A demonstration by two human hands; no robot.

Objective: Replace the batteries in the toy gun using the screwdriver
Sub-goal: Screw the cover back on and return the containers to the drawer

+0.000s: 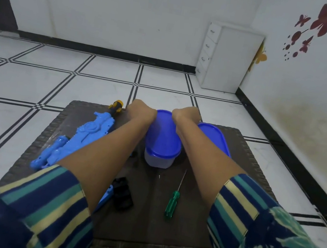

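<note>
the fingers of both hands are bent away behind the knuckles, so i cannot tell if they are spread or pinching something. the left hand [140, 110] is at the far left end of the oval blue plastic lid [164, 133] of a translucent plastic container [157, 160], and the right hand [183, 116] is at its far right end; both seem to touch the lid edge. i judge that the person is opening or closing this container, maybe for batteries, but no battery is visible.

just right of this container, behind the right forearm, is a second blue-lidded container [215, 137]. to the left of the container lies the light blue plastic toy gun [79, 139] with a yellow and black tip, flat on the dark brown woven mat [243, 159]. in front of the container lies the thin screwdriver with a green transparent handle [173, 202], not held. near it, toward the left forearm, is a small black plastic part [123, 195], perhaps the battery cover, so the cover may be already off. a tiny pale thing like a screw [159, 176] lies just before the container.

new batteries and closing are probably still left. i can read no brand or writing.
</note>
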